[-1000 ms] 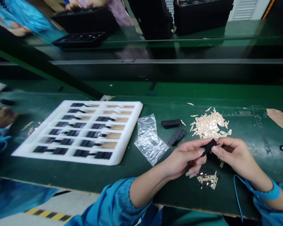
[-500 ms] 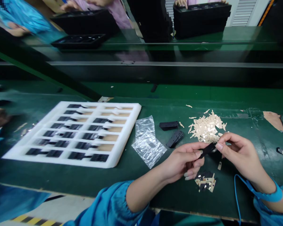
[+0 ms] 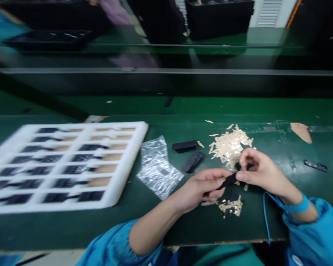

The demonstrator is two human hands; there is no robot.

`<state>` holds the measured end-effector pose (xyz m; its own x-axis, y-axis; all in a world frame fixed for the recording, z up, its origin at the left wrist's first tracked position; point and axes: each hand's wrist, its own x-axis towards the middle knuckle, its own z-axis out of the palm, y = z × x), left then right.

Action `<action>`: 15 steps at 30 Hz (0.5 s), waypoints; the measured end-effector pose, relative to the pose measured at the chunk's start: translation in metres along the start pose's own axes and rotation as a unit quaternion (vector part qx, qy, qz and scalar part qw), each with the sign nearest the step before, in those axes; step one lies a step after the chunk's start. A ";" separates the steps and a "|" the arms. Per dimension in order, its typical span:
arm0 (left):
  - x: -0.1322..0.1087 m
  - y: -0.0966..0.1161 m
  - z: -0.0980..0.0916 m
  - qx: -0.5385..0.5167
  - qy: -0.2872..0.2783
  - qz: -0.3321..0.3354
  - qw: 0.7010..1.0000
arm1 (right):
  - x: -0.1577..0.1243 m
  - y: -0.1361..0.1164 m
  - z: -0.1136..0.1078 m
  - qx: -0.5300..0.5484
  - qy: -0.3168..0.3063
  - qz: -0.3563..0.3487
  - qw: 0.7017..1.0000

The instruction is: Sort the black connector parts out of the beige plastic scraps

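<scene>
1. Hands first: I see the left hand [image 3: 204,186] and the right hand [image 3: 256,170] meeting over the green bench [image 3: 183,221], a little right of centre in the head view.
2. Both pinch one small black strip [image 3: 228,181] between them. The left fingers close on its lower left end, and the right thumb and forefinger grasp its upper right end (the strip is tilted, and clear of the bench).
3. At 12 o'clock from the strip I note a heap of pale paper slips [image 3: 229,145], just beyond the right hand.
4. At 6 o'clock lies a small cluster of dark and gold parts [image 3: 231,207], near the left fingertips.
5. At 10 o'clock sit two black pieces [image 3: 189,153], with a clear plastic bag [image 3: 158,170] further along at 9 o'clock.
6. A white foam tray [image 3: 127,162] lies well apart at 9 o'clock. Its slots hold dark parts, but I cannot make out details through the blur.
</scene>
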<state>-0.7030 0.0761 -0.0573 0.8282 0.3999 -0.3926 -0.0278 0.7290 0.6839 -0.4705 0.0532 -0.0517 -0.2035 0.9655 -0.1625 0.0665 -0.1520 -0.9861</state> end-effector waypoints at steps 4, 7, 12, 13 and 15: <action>0.000 0.000 0.004 0.189 0.059 0.030 0.980 | -0.009 -0.008 -0.013 -0.072 -0.029 -0.006 0.997; 0.002 -0.005 0.013 0.294 0.084 0.030 0.952 | -0.030 -0.015 -0.007 -0.246 -0.061 -0.058 0.966; 0.004 -0.010 0.023 0.466 0.095 0.052 0.878 | -0.075 -0.007 -0.009 -0.446 -0.015 -0.095 0.890; 0.004 -0.010 0.023 0.490 0.119 0.071 0.860 | -0.085 -0.003 -0.017 -0.457 0.022 -0.083 0.885; 0.003 -0.008 0.021 0.518 0.169 0.106 0.832 | -0.106 0.008 -0.038 -0.478 0.114 -0.053 0.870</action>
<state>-0.6880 0.0599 -0.0507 0.6568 0.7193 -0.2263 0.4883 -0.1770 0.8545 -0.4114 -0.0423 -0.0412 -0.0657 0.9968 0.0450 0.8625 0.0794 -0.4998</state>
